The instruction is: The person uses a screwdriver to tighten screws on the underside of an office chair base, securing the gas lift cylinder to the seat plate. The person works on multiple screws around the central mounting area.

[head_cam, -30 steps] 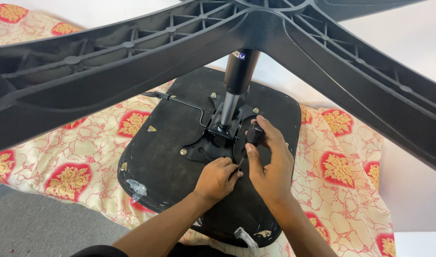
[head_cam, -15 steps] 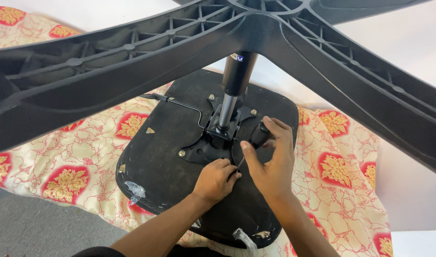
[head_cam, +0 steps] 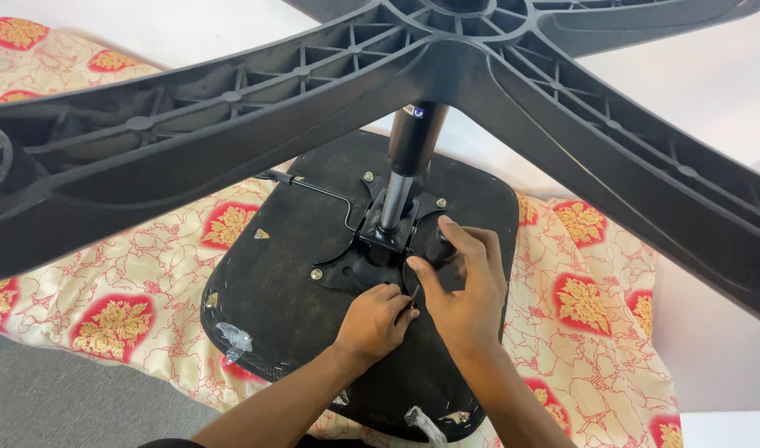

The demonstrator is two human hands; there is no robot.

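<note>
An upturned office chair seat (head_cam: 313, 315) is laid on a patterned bedspread (head_cam: 106, 282). Near its middle, the mounting plate (head_cam: 371, 257) (under the gas cylinder (head_cam: 405, 166)) is pinched by the left hand (head_cam: 376, 323) and gripped by the right hand (head_cam: 467, 290).

chair base arms (head_cam: 230, 124) spread overhead, gas column (head_cam: 405, 166) blocking centre, open gaps between arms

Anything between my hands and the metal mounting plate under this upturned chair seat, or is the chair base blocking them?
Nothing visible does. The left hand and right hand both rest on the seat underside at the mounting plate. The star base spans above, nearer the camera, and the gas cylinder rises just beyond the fingers.
</note>
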